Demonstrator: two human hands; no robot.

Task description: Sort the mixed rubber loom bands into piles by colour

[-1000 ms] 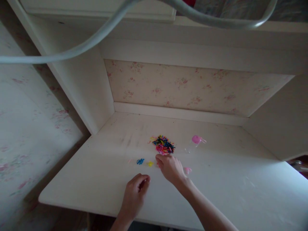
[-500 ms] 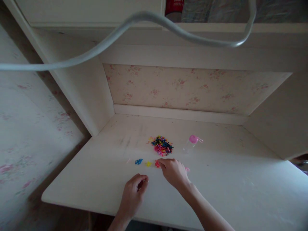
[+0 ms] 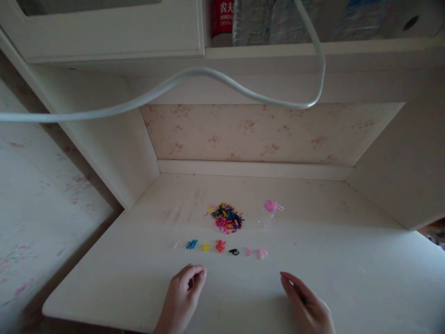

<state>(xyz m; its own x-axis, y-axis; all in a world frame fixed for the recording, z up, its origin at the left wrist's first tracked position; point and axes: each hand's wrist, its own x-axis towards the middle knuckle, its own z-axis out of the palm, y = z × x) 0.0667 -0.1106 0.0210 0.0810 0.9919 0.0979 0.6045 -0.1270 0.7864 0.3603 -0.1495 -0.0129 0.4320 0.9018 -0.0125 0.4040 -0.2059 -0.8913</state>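
"First item?"

"Mixed pile of small strands, bands by the look of them: black, blue, yellow, red, pink. Heaped mid-desk."

"And nearer the person?"

"One row of sorted clusters, left to right: faint pale bit, blue cluster, yellow cluster, red cluster, black cluster, bright pink piece, light pink cluster. All apart from one another, all on the white desk."

"Left hand?"

"On the near side of the row, nearest the yellow. Fingers curled, thumb drawn in to the forefinger. Anything pinched there, I can't tell from where I stand."

"Right hand?"

"Right of the row, well apart from the left, nearest the light pink. Narrow: thumb and fingertips close together; whether they touch or hold something, I can't tell."

"Remaining stock?"

"One clear bottle, pink lid with a loop, right of the pile and not touching it. Floral panel at the back. Pale cable hanging across in front. Shelf above: red package, beside clear-wrapped goods."
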